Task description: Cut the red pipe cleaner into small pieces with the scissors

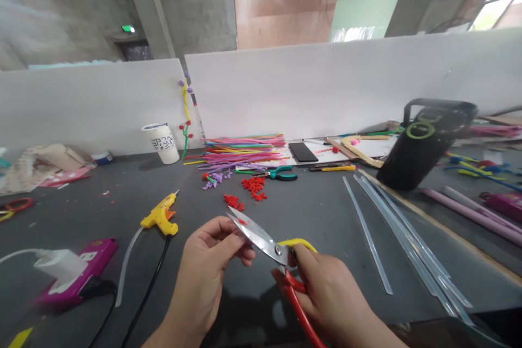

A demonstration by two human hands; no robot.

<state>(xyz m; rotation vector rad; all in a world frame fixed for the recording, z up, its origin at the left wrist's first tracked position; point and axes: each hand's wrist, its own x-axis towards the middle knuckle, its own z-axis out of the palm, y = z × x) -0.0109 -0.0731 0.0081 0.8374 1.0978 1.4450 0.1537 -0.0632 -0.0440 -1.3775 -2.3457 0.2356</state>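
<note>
My right grip [326, 283] clasps red-and-yellow-handled steel scissors [261, 240], probably for leverage! My left grip [209, 261] curls alongside; its hold, I can't tell.

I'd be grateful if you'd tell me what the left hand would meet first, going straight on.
The left hand would probably meet the scissors in the right hand first; depth leaves any existing contact unclear.
</note>
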